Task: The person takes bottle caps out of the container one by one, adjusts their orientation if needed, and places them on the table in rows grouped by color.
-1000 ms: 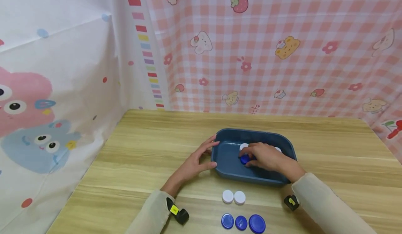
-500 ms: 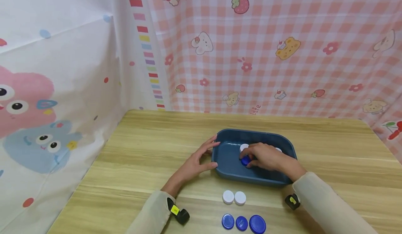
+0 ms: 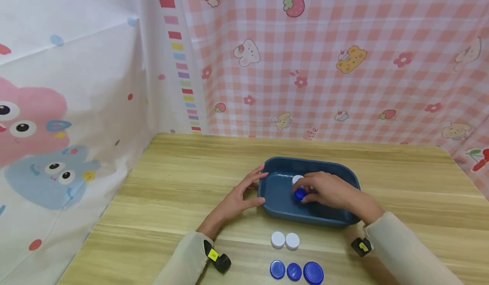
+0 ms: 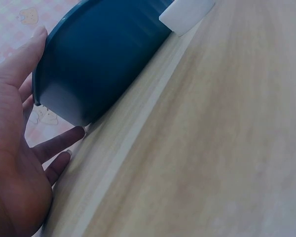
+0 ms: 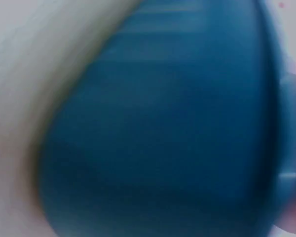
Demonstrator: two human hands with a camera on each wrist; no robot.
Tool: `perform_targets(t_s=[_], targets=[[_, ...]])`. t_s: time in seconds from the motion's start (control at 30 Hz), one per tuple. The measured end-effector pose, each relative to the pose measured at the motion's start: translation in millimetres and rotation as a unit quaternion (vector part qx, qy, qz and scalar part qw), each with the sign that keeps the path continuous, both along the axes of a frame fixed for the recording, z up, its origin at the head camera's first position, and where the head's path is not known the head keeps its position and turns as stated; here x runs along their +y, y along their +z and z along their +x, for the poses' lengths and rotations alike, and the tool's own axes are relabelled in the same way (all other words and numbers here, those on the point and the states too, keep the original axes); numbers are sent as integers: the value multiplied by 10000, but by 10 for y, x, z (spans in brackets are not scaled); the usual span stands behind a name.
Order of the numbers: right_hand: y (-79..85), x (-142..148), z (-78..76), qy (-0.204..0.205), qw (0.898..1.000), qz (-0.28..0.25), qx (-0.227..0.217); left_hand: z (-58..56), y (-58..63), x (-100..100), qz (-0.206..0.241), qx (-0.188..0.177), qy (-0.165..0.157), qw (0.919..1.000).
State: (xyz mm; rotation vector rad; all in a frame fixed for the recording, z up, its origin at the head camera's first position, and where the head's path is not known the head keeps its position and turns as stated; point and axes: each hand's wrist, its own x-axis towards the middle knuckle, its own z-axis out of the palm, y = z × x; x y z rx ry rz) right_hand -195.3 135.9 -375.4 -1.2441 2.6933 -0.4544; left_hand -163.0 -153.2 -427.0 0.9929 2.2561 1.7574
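- R hand [image 3: 324, 190]: inside tray [image 3: 276, 191], fingers & thumb curled in close, pinching a blue cap [image 3: 300, 194] (can't tell if it's off the tray floor). Right-wrist view's blurred, mostly tray wall.
- L hand [image 3: 234, 204]: spread wide, thumb & fingertips at tray's left end (wrist view has the thumb up by the rim).
- Also in tray: white cap [image 3: 296, 179] just behind the pinched one, plus a sliver of blue by R fingers, mostly hidden.
- Table [image 3: 172, 191], nearer the person: 2 white caps [image 3: 277, 239] side by side; nearer yet, 3 blue caps [image 3: 313, 273] in a row, biggest at right.
- Sleeves [image 3: 181, 261] cream, each w/ a black wrist cam [image 3: 222, 263] (yellow label).
- Bkgd: pink check cloth [image 3: 324, 89] w/ strawberries, cupcakes & flowers; at left, white cloth [image 3: 95, 64] w/ cartoon figs.
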Motion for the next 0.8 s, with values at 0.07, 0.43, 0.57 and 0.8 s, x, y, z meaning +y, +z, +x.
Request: perform_targets(t_s=[0.07, 0.43, 0.57, 0.8], targets=[[66, 20, 63, 6, 9999, -8, 118, -6, -4, 1, 4, 25, 9, 10000], [342, 192, 566, 197, 9994, -75, 288, -28, -28, 5, 56, 42, -31, 10000], [344, 265, 747, 227, 9993, -160, 263, -87, -177, -6, 19, 104, 40, 9999], [195, 372, 977, 244, 9989, -393, 105, -160, -332, -21, -100, 148, 177, 9997]])
